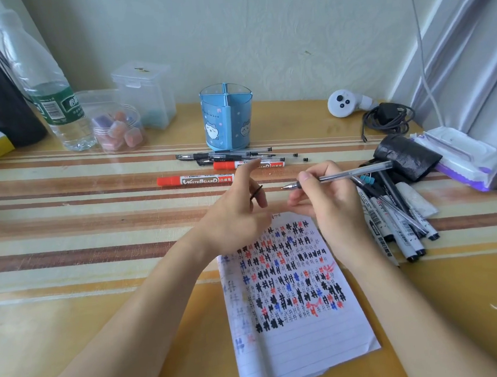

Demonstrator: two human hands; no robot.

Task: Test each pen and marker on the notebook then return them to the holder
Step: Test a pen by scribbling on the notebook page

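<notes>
My right hand (325, 199) grips a clear-barrelled pen (348, 174) level above the top of the notebook page (300, 343), its uncapped tip pointing left. My left hand (243, 210) hovers just left of that tip, fingers spread; a small dark object sits by its thumb, unclear whether it is held. The page carries rows of black, red and blue marks. The blue holder (227, 116) stands at the back, with no pens showing above its rim. In front of it lie several pens (238, 154) and two red whiteboard markers (195, 180). A pile of black markers and pens (400, 223) lies right of the page.
At the back left stand a water bottle (53, 100), a jar of cubes (117, 129) and clear boxes (145, 92). A white controller (343, 103), a coiled cable (388, 117), a black pouch (406, 156) and a wipes pack (466, 154) sit at the right.
</notes>
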